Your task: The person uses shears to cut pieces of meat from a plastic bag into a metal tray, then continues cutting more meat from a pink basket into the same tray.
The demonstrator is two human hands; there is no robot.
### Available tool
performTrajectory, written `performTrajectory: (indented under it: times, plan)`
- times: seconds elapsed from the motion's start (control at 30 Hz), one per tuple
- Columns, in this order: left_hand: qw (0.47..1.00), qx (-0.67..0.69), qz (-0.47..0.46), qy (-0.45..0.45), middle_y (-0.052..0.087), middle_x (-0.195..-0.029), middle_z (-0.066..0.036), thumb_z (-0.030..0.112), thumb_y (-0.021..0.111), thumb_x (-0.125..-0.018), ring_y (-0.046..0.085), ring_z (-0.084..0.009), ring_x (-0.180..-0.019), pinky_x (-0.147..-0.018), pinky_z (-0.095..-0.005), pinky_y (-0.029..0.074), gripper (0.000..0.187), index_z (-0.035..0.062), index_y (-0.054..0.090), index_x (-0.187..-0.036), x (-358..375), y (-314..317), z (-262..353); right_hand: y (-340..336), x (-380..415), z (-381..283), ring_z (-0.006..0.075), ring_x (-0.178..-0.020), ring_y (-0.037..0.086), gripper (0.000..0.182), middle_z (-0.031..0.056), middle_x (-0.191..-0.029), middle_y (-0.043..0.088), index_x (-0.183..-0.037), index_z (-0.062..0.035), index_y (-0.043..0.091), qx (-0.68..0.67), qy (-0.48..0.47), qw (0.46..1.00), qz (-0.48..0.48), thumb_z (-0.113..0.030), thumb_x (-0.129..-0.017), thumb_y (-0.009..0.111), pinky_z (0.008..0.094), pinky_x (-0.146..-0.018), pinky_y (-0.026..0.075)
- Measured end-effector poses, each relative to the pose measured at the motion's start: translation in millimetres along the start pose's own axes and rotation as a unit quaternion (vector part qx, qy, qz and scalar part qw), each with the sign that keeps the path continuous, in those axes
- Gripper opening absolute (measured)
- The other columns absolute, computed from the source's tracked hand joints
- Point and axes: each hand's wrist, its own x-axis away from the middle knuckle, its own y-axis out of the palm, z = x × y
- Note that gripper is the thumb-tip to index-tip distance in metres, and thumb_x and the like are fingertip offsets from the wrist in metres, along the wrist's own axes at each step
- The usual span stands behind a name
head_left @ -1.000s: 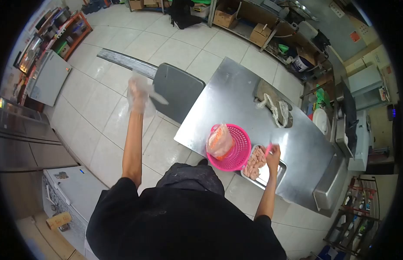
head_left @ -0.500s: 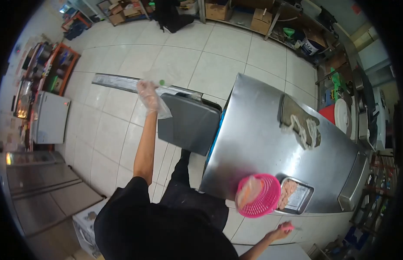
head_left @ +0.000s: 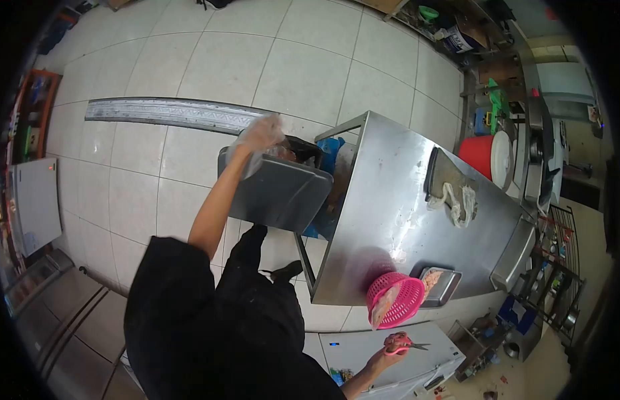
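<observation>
My left hand [head_left: 260, 133], in a clear plastic glove, is over the rim of a bin whose grey lid [head_left: 276, 190] is tilted up. Its fingers are blurred, and I cannot tell whether they hold anything. Crumpled material shows in the bin's dark opening. My bare right hand [head_left: 395, 344] is closed on pink-handled scissors [head_left: 416, 346], blades pointing right. Above it, a pink basket [head_left: 406, 300] at the steel table's edge holds a clear bag of pale orange food. Beside the basket, a metal tray [head_left: 448, 287] has pinkish pieces in it.
The steel table [head_left: 370, 200] bears a dark board [head_left: 436, 167] with whitish strips lying on it. Past its far side is a red bucket [head_left: 476, 153] with a white lid. A metal strip [head_left: 170, 113] lies on the tiled floor. A white freezer [head_left: 430, 340] stands below the table.
My left hand has moved right, over the bin, and the clear plastic with a green spot beside it is out of sight. The bin's opening now shows. The view has shifted.
</observation>
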Motion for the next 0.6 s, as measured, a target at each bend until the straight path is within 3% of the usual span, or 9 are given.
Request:
performTrajectory:
  times: [0.07,0.13,0.2,0.27,0.33,0.37,0.47,0.53,0.6]
  plan:
    - [0.878,0.391,-0.275,-0.027,0.06,-0.086,-0.011,0.021,0.069,-0.07,0.06,-0.0228,-0.082,-0.061,-0.032,0.055,0.04,0.0014,0.058,-0.103,46.0,5.2,-12.0,7.1,12.0,-16.0,0.0084,-0.068,0.04,0.039,0.0013,-0.082,0.045,-0.09,-0.0057,0.045,0.007,0.012,1.0,0.007,-0.037,-0.081,0.066,0.0217,-0.058,0.03]
    - [0.793,0.339,-0.507,0.017,0.06,-0.087,-0.01,0.018,0.068,-0.069,0.06,-0.0213,-0.084,-0.059,-0.0322,0.056,0.044,0.0012,0.057,-0.108,84.8,22.5,13.4,8.6,22.3,-19.1,0.0087,-0.069,0.04,0.039,0.0014,-0.083,0.046,-0.092,-0.0053,0.046,-0.024,0.049,0.998,0.017,-0.036,-0.08,0.067,0.0218,-0.058,0.031]
    - [0.678,0.274,-0.67,-0.13,0.06,-0.096,-0.013,0.007,0.064,-0.069,0.061,-0.0253,-0.091,-0.065,-0.0387,0.057,0.052,-0.0005,0.05,-0.119,83.1,101.3,-27.2,13.0,30.0,-15.9,0.0088,-0.066,0.04,0.038,0.0012,-0.078,0.045,-0.089,-0.0055,0.047,-0.029,0.049,0.998,0.012,-0.039,-0.083,0.065,0.0224,-0.056,0.03]
    - [0.769,0.174,-0.595,-0.157,0.059,-0.103,-0.017,0.004,0.061,-0.069,0.06,-0.0274,-0.096,-0.072,-0.0396,0.055,0.057,-0.0004,0.045,-0.124,51.9,134.5,-30.4,15.6,40.2,-18.5,0.0096,-0.065,0.039,0.038,0.0012,-0.077,0.045,-0.089,-0.0053,0.047,0.031,0.039,0.999,0.019,-0.039,-0.083,0.064,0.0229,-0.057,0.03]
    - [0.944,0.037,-0.319,-0.074,0.056,-0.112,-0.02,0.004,0.058,-0.07,0.058,-0.0319,-0.1,-0.082,-0.0402,0.051,0.058,0.0011,0.042,-0.126,28.0,166.1,-23.7,-4.3,54.6,-10.0,0.012,-0.077,0.051,0.041,0.004,-0.091,0.054,-0.099,-0.0046,0.05,0.029,0.068,0.997,0.026,-0.029,-0.077,0.073,0.0249,-0.064,0.042]
    - [0.996,-0.052,-0.059,0.03,0.054,-0.117,-0.021,0.007,0.057,-0.072,0.057,-0.0353,-0.103,-0.088,-0.0402,0.047,0.056,0.0026,0.042,-0.125,23.0,175.1,-19.6,-14.3,56.1,-5.8,0.0123,-0.078,0.051,0.041,0.0038,-0.091,0.054,-0.1,-0.0044,0.05,0.009,0.074,0.997,0.01,-0.028,-0.077,0.074,0.0249,-0.066,0.043]
    - [0.974,-0.125,0.001,0.188,0.05,-0.123,-0.02,0.005,0.053,-0.071,0.049,-0.0359,-0.112,-0.095,-0.0387,0.041,0.053,0.0034,0.045,-0.123,32.1,174.6,-3.5,-27.6,75.8,-5.8,0.0108,-0.077,0.051,0.042,0.0026,-0.088,0.055,-0.1,-0.0042,0.051,-0.035,0.08,0.996,0.031,-0.028,-0.076,0.075,0.0226,-0.064,0.042]
    - [0.984,0.019,-0.156,0.088,0.051,-0.122,-0.018,0.004,0.052,-0.07,0.046,-0.033,-0.118,-0.097,-0.0404,0.04,0.052,0.0038,0.047,-0.122,56.7,155.1,23.7,-30.6,85.3,-18.8,0.0089,-0.074,0.05,0.043,0.0011,-0.084,0.055,-0.099,-0.0036,0.051,-0.013,0.065,0.994,0.089,-0.026,-0.074,0.077,0.0212,-0.061,0.04]
    - [0.968,0.142,-0.07,0.193,0.054,-0.118,-0.015,0.0,0.05,-0.069,0.052,-0.0277,-0.111,-0.095,-0.0359,0.042,0.051,0.0025,0.047,-0.12,70.5,205.8,-16.2,-51.6,99.2,-14.6,0.0077,-0.071,0.05,0.041,-0.0003,-0.081,0.055,-0.097,-0.0032,0.052,0.023,0.087,0.988,0.127,-0.023,-0.073,0.078,0.0209,-0.058,0.039]
